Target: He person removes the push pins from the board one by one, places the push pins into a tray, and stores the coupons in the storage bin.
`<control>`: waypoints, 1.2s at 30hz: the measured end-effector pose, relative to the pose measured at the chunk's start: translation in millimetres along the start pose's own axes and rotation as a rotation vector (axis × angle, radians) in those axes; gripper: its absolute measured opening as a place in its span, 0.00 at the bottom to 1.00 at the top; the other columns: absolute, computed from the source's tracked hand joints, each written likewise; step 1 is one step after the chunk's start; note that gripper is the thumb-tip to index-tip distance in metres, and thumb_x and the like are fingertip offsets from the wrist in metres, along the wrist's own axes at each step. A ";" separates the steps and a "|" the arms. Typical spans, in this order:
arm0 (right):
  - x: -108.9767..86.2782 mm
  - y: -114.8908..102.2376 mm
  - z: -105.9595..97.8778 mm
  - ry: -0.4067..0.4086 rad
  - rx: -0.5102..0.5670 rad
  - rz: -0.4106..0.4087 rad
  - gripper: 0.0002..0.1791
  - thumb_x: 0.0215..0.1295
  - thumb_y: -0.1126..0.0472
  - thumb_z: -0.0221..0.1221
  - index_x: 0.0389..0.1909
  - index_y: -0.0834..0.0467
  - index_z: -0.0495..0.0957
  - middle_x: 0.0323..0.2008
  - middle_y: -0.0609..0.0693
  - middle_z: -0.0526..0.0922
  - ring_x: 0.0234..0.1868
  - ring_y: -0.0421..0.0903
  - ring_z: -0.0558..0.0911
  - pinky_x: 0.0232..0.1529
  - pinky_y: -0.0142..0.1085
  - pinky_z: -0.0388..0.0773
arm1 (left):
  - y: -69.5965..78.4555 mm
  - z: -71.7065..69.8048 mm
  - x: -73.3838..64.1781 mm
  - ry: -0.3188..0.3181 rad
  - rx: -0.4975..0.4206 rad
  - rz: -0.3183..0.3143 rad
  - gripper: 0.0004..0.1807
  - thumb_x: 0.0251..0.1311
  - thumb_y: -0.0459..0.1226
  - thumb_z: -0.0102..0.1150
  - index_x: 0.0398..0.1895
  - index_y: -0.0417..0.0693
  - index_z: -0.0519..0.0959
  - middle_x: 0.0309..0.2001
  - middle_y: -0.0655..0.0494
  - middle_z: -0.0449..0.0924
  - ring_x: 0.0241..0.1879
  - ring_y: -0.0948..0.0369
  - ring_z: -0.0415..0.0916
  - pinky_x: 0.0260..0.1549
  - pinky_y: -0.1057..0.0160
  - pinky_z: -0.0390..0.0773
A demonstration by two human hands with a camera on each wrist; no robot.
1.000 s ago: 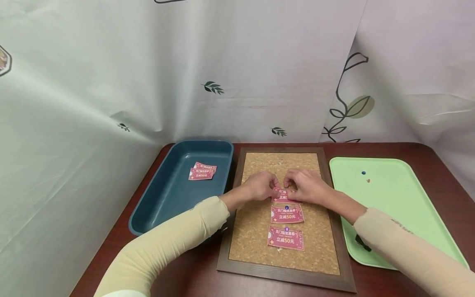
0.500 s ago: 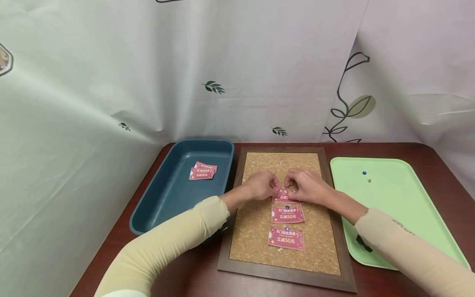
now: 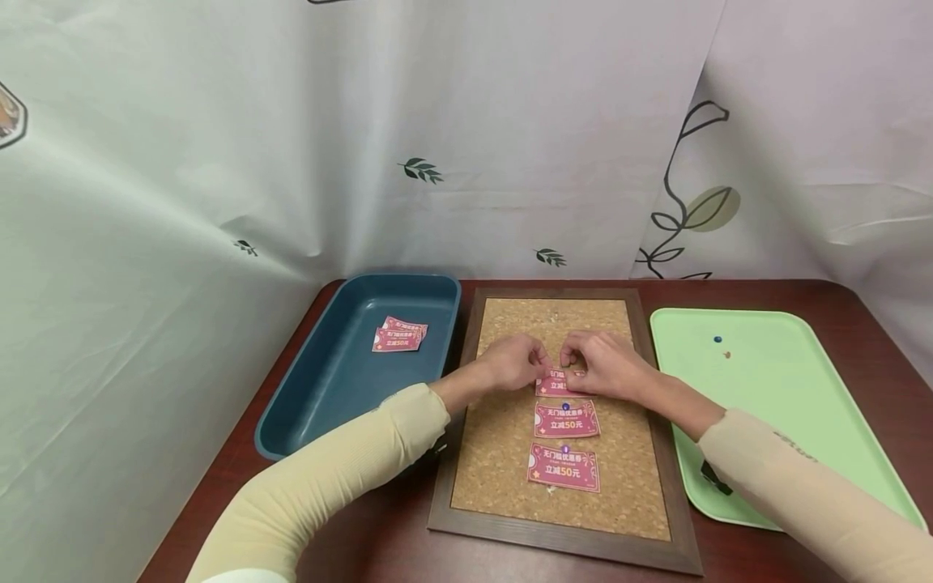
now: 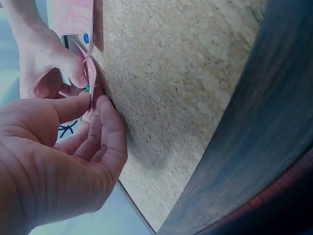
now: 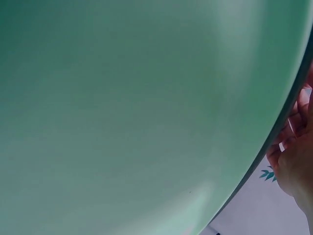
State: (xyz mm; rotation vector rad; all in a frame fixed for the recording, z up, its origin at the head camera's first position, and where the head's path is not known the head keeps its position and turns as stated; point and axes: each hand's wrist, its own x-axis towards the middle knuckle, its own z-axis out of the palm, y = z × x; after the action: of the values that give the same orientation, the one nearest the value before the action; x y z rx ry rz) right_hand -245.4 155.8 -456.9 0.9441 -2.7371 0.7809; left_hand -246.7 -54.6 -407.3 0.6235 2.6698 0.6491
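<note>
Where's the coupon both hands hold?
In the head view, the coupon is right of centre, over the corkboard, between the left hand and right hand, beyond two pinned coupons.

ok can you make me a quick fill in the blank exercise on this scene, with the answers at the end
1. Overlapping coupons lie in the blue tray, to the ____ of the cork board.
2. The tray on the board's opposite side is light ____.
3. The left hand and right hand are at the top coupon, with ____ more coupons below it on the board.
4. The pin near the middle coupon's top edge is ____.

Missing words: left; green; two; blue
</note>
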 end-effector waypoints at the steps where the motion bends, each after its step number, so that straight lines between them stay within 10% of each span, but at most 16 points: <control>1: 0.0 -0.1 -0.2 0.001 0.005 0.003 0.13 0.48 0.62 0.75 0.32 0.51 0.81 0.30 0.41 0.79 0.28 0.38 0.72 0.32 0.37 0.71 | 0.3 -0.2 -0.3 -0.002 -0.003 -0.001 0.03 0.71 0.37 0.67 0.38 0.49 0.87 0.33 0.61 0.85 0.32 0.65 0.75 0.33 0.67 0.71; 36: -12.5 3.8 -26.8 0.080 0.249 0.121 0.09 0.52 0.71 0.66 0.32 0.56 0.82 0.22 0.43 0.76 0.25 0.41 0.74 0.27 0.32 0.71 | -4.2 -68.8 -14.1 0.012 -0.062 -0.011 0.06 0.75 0.38 0.64 0.46 0.45 0.86 0.38 0.54 0.85 0.37 0.55 0.82 0.28 0.65 0.77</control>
State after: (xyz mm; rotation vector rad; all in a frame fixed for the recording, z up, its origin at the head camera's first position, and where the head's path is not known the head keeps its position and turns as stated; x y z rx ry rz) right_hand -238.7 178.8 -439.4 0.7741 -2.6911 1.1769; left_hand -263.7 -89.1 -348.5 0.5892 2.6509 0.7321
